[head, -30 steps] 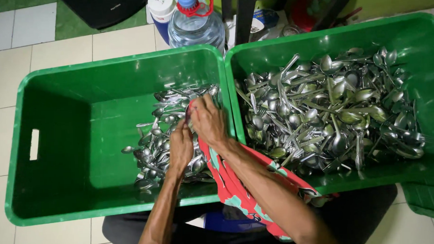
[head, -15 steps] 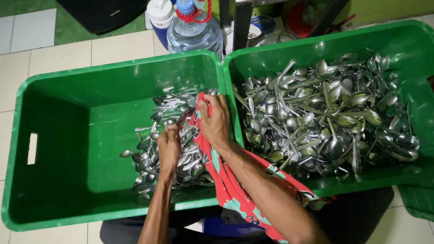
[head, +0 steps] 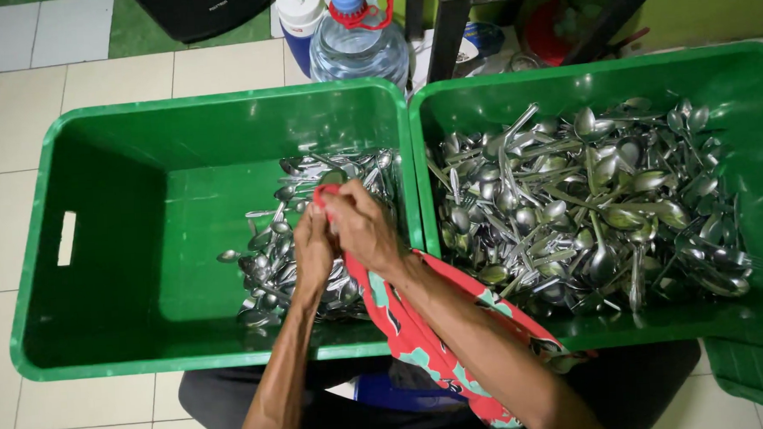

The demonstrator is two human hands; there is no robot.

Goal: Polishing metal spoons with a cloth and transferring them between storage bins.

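Both hands on a red patterned cloth over the left green crate's spoons; right crate spoon-heaped

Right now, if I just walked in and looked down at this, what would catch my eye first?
Two bright green crates sit side by side on the tiled floor. The right one holds a big shining heap of metal spoons; the left holds a smaller pile. Over that smaller pile, the left hand and right hand meet around a red patterned cloth that trails back under the right forearm.

One head camera looks steeply down, close over two green crates side by side
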